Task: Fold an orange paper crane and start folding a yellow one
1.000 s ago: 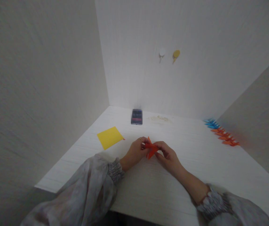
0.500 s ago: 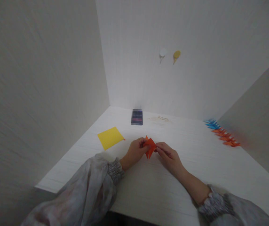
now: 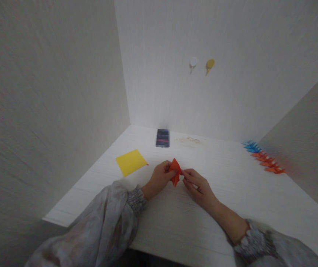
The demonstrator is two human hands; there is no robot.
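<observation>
A piece of folded orange origami paper [image 3: 176, 172] is pinched between the thumb and fingers of my left hand [image 3: 161, 178], just above the white table. It stands roughly upright, its pointed ends up and down. From the right, my right hand [image 3: 199, 185] reaches in, and its index fingertip touches the paper's right edge. The thumb of that hand is lower and apart from the index finger, with nothing visible between them. Left of my hands lies a stack or sheet of yellow paper [image 3: 131, 162], with a small orange-red scrap [image 3: 147, 164] at its right corner.
A dark phone-like device [image 3: 162, 138], blurred out, stands near the back wall. Along the right side is a row of folded blue paper pieces [image 3: 251, 146] and orange paper pieces [image 3: 267, 163]. White [image 3: 193, 62] and yellow [image 3: 210, 64] round hooks are on the wall.
The orange paper has been turned or closed up and looks narrower. My right thumb has come away from the paper, while the index finger stays against it. My left hand keeps its grip.
</observation>
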